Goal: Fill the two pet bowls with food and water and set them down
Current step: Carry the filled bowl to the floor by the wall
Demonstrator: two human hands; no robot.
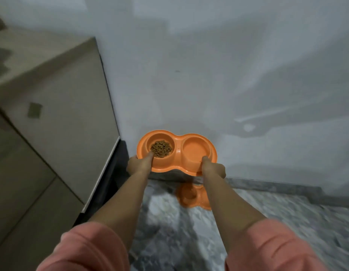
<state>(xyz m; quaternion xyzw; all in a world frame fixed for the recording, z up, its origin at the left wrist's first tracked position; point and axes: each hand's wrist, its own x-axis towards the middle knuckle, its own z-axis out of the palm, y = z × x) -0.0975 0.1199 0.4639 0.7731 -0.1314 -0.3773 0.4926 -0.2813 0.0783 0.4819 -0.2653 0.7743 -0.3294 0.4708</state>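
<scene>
An orange double pet bowl (177, 151) is held in the air in front of a white wall, above a glossy marbled floor. Its left cup holds brown kibble (161, 149). The right cup (195, 150) looks orange inside; whether there is water in it I cannot tell. My left hand (139, 164) grips the near left rim, thumb over the edge beside the kibble. My right hand (212, 167) grips the near right rim, thumb on top. An orange reflection of the bowl (193, 196) shows on the floor below.
A beige cabinet (58, 114) with a dark plinth stands at the left, its corner close to the bowl. The white wall (228, 75) meets the grey marbled floor (189, 231) just behind the bowl. Floor stretches out to the right.
</scene>
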